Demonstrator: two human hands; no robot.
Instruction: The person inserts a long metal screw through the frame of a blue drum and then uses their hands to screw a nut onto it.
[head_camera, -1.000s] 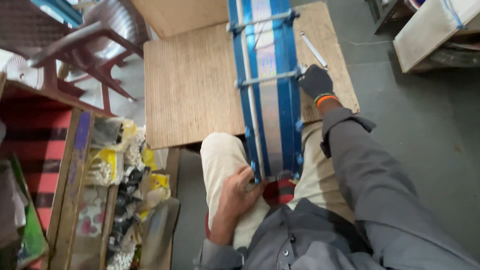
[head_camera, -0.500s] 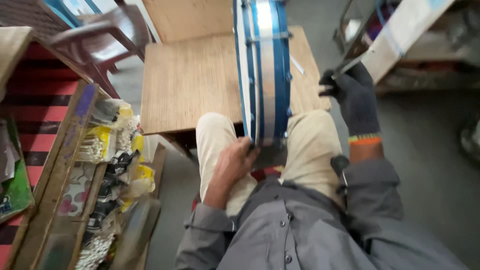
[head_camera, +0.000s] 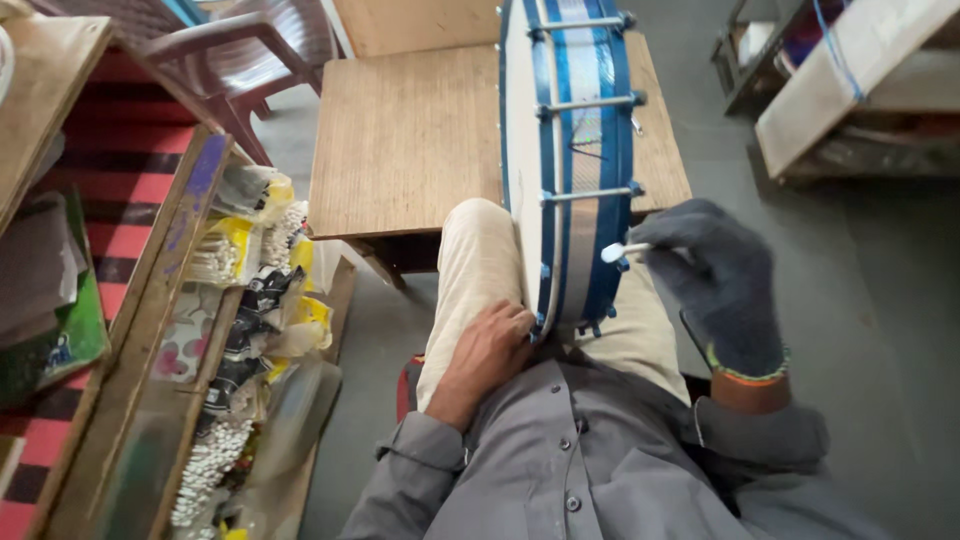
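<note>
Fingers of the gloved right hand (head_camera: 712, 285) are curled around a thin white stick (head_camera: 625, 250), its pale tip pointing at the blue rim of the drum (head_camera: 570, 160). Half a second ago this hand was raised higher and further out to the right, away from the drum; it has since come down and in, so the stick's tip now sits just beside the drum's lower edge. The drum itself has stayed on edge between the knees, its upper part leaning over the wooden table (head_camera: 410, 140).

Bare and relaxed, the left hand (head_camera: 490, 350) lies as before on the left thigh, fingers loosely bent with the tips touching the drum's white skin near the bottom; it grips nothing. Its forearm runs back to a grey sleeve. The right wrist is bent, the back of the glove facing the camera, with a coloured band at the cuff.

A tray of small packets (head_camera: 240, 300) lies on the floor to the left, and a plastic chair (head_camera: 240, 50) stands beyond it.
</note>
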